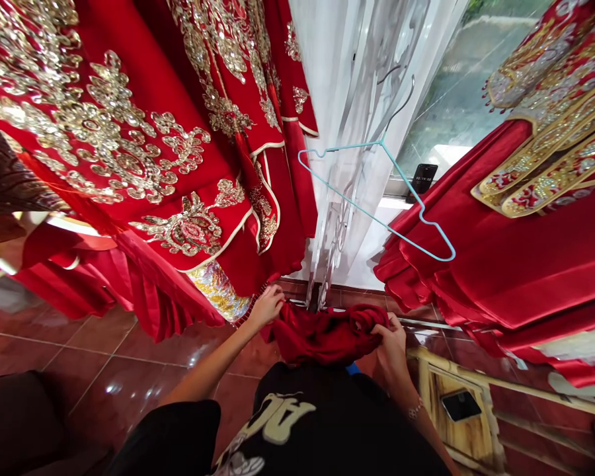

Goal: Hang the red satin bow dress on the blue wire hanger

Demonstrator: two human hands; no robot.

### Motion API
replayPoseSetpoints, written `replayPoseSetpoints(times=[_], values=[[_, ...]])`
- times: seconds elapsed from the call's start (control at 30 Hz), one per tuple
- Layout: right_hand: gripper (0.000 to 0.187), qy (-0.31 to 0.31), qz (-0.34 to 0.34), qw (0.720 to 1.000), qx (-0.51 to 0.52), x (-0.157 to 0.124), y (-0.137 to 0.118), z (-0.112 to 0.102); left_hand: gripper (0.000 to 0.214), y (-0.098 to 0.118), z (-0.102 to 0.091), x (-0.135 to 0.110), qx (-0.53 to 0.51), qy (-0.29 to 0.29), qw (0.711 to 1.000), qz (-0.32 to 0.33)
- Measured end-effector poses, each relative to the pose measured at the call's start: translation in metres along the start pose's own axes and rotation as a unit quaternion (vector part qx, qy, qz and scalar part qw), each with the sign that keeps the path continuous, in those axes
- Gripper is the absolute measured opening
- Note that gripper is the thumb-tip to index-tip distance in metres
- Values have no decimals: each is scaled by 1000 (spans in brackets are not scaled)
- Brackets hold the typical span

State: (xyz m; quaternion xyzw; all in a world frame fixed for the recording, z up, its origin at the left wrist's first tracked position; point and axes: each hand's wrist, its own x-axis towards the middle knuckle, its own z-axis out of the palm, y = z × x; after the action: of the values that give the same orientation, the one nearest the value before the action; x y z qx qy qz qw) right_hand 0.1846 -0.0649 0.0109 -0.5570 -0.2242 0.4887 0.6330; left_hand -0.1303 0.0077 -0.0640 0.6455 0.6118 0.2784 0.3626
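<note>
Fingers of both hands on red cloth (opposite ends)

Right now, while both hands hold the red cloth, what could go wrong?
The cloth might snag on the beaded edge close to the left hand. If lifted, it could knock the hanger ahead. The right arm passes near the phone on the wooden seat; a careless swing might push it off.
</note>
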Motion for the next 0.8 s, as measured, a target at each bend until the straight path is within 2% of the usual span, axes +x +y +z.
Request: replayPoseSetpoints(times=[0.1,0.17,0.3,0.37,0.4,0.47,0.53,0.6,0.67,0.73,0.8], values=[[26,-30,41,998,39,0,-6,2,13,13,14,-3,-70,-22,997,-2],[28,-43,59,996,58,-1,-12,5,14,20,23,-7,-128,-7,992,-11],[28,-59,61,993,82,-5,-27,11,19,37,25,-15,-242,119,962,-47],[29,-73,51,992,88,-5,-34,14,14,51,22,-18,-283,153,945,-66],[29,-78,46,992,92,-5,-36,16,14,60,21,-20,-309,152,936,-73],[30,-81,33,991,102,-6,-39,21,31,84,25,-26,-372,118,918,-68],[28,-91,22,989,116,-8,-38,29,44,111,36,-34,-416,62,907,-19],[27,-116,21,985,127,-13,-37,37,39,135,52,-44,-381,19,923,45],[28,-140,26,981,133,-18,-35,43,32,152,66,-52,-291,13,954,69],[30,-151,31,979,133,-22,-36,46,27,160,74,-57,-199,29,977,68],[32,-157,32,979,129,-25,-37,46,23,160,75,-60,-137,38,986,85]])
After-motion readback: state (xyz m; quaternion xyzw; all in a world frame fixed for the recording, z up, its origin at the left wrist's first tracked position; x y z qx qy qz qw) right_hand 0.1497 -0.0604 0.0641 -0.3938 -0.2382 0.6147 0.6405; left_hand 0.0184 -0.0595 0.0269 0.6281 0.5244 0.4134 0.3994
